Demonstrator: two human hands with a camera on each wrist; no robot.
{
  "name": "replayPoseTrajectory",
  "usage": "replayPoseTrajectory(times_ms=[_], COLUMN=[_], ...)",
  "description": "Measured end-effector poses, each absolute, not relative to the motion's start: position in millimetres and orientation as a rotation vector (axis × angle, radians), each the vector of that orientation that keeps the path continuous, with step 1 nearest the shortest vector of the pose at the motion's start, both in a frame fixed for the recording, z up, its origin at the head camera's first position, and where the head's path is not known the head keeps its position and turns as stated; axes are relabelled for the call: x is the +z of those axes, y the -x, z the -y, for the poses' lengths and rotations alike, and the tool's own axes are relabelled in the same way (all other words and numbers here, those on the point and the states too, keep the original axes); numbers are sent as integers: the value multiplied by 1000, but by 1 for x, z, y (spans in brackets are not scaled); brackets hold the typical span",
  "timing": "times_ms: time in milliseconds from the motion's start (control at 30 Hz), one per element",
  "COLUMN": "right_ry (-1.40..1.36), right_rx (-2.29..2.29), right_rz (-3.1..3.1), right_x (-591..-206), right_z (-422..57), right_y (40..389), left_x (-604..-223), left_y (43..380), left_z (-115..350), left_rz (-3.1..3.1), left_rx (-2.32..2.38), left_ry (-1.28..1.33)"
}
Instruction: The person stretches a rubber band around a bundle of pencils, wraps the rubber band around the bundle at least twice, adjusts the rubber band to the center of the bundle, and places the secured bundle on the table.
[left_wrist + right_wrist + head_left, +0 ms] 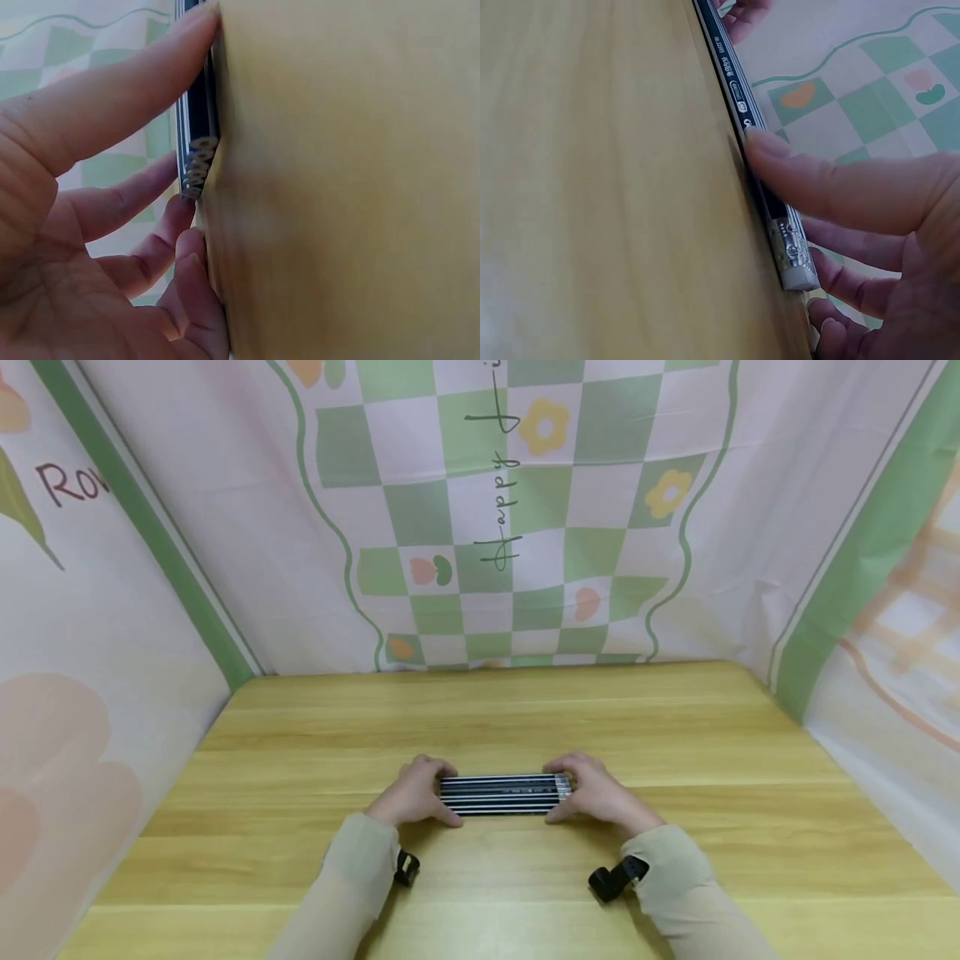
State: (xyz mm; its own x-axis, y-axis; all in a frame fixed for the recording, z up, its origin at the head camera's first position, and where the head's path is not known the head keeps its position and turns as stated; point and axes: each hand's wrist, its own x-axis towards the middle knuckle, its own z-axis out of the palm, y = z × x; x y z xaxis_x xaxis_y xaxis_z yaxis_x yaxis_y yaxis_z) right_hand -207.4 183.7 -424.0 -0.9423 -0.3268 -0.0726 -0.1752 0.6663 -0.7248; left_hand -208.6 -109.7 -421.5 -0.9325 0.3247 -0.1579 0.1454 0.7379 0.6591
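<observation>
Several dark pencils with pale stripes lie side by side in a flat row, just over the tabletop's middle. My left hand holds the row's left end, thumb along the near edge and fingers at the far edge. In the left wrist view, the blunt unsharpened ends show between thumb and fingers. My right hand grips the other end the same way. There the right wrist view shows a silver ferrule and a white eraser, with small print along the nearest pencil's side.
A light wood-grain table spreads around the hands. Behind it hangs a printed cloth with green checks and flowers, and more cloth closes off the left and right sides. Black straps with small cameras sit on both wrists.
</observation>
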Motion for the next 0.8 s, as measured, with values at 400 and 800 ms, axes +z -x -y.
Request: replayPoseTrajectory(times_ms=[400, 800], right_ry=[399, 476], right_rx=[-1079, -1066], right_rz=[-2695, -2725], right_x=[-423, -424], right_z=[-180, -182], right_y=[208, 208], left_x=[-417, -415], left_y=[214, 217], left_z=[111, 110], left_rz=[-2661, -2626], left_rx=[959, 949], left_ry=[-398, -386])
